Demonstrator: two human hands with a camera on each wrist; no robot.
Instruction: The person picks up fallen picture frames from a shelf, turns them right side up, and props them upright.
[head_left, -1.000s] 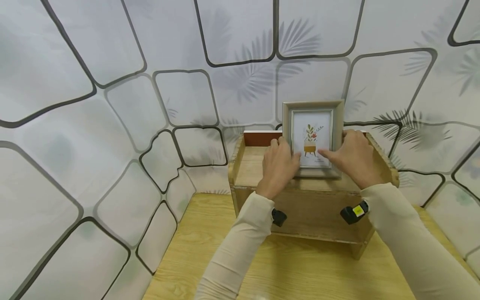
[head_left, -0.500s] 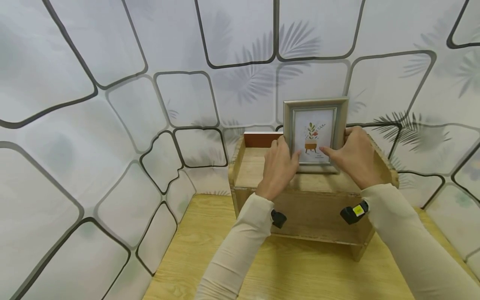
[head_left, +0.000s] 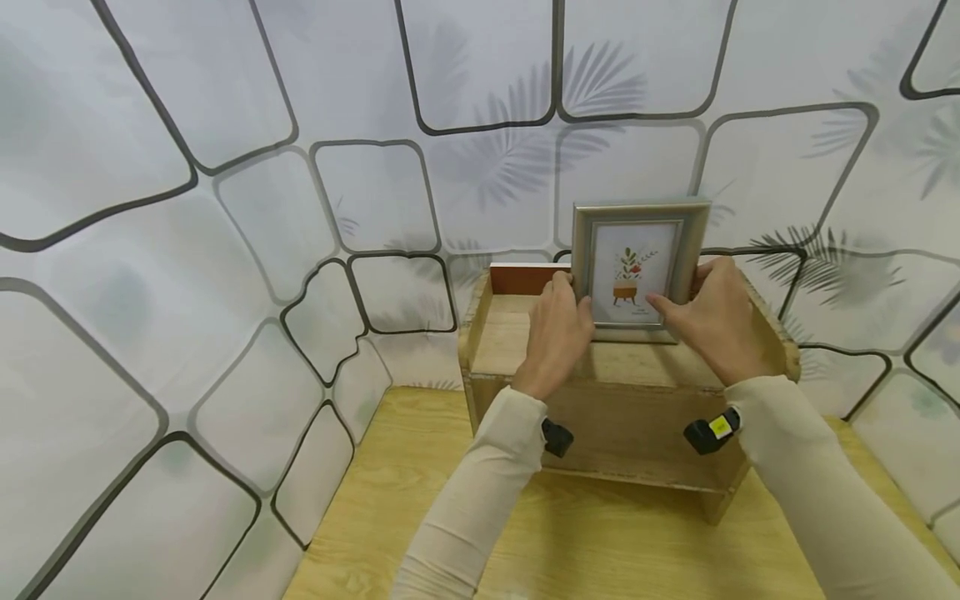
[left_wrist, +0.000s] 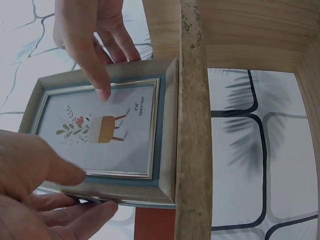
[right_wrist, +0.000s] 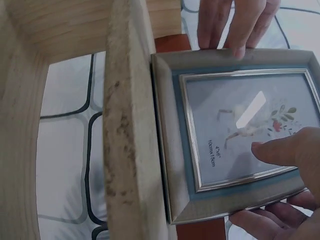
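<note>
A silver-beige picture frame (head_left: 636, 262) with a potted-plant print stands on the top board of a small wooden shelf (head_left: 615, 425), leaning slightly back. My left hand (head_left: 557, 333) holds its left side. Gripping the right side is my right hand (head_left: 712, 321), its thumb lying over the front near the print. In the left wrist view the frame (left_wrist: 112, 157) is held between the left hand (left_wrist: 30, 170) and the right hand (left_wrist: 82, 35), thumbs on the front and fingers behind the edges. The right wrist view shows the same hold on the frame (right_wrist: 185, 205).
A red-brown strip (head_left: 521, 279) runs along the back of the shelf top, partly hidden by the frame. Raised side panels (head_left: 474, 325) bound the top board. The shelf stands on a yellow wood-grain table (head_left: 405, 467), with patterned walls (head_left: 495, 192) close behind and to the left.
The picture frame has shifted a little back and to the right on the shelf top, its lower edge further from the front. Both hands keep hold of it and have moved slightly.
</note>
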